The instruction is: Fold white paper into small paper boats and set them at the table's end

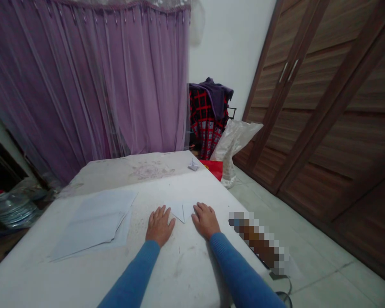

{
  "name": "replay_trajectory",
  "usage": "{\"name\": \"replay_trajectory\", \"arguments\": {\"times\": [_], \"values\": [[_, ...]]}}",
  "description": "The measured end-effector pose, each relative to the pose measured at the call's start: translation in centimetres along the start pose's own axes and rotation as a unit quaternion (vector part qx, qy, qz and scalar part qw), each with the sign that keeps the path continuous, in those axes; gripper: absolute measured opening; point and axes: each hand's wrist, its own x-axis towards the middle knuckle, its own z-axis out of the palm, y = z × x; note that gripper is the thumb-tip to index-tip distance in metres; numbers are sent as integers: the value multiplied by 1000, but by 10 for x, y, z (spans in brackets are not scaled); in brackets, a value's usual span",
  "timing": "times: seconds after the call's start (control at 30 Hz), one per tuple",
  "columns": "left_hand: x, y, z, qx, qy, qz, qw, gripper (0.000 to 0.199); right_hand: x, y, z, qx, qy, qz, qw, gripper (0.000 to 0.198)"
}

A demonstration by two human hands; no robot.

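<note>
A small folded piece of white paper (179, 210) lies on the table between my hands, its lower edge coming to a point toward me and a seam running down its middle. My left hand (159, 225) rests palm down at the paper's left side, fingers stretched out. On the right side, my right hand (206, 220) lies over the paper's edge with its fingers extended and slightly bent. Part of the paper's side corners is hidden under the fingers. Farther back near the table's right edge stands a small folded paper shape (193, 165).
A stack of white paper sheets (90, 222) lies on the left of the white-covered table (179, 273). Past the right edge are a red bag (214, 169), a white plastic sack (234, 141) and a blurred-out object (258, 239). A large water bottle (11, 209) is at far left.
</note>
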Motion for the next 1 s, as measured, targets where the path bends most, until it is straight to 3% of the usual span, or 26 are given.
{"name": "replay_trajectory", "arguments": {"times": [0.53, 1.0], "values": [[-1, 0, 0, -22, 37, 16, 999, 47, -1, 6, 7, 9, 29, -3, 1000, 37], [-1, 3, -3, -28, 19, 9, 999, 48, -1, 9, 7, 5, 21, -4, 1000, 37]]}}
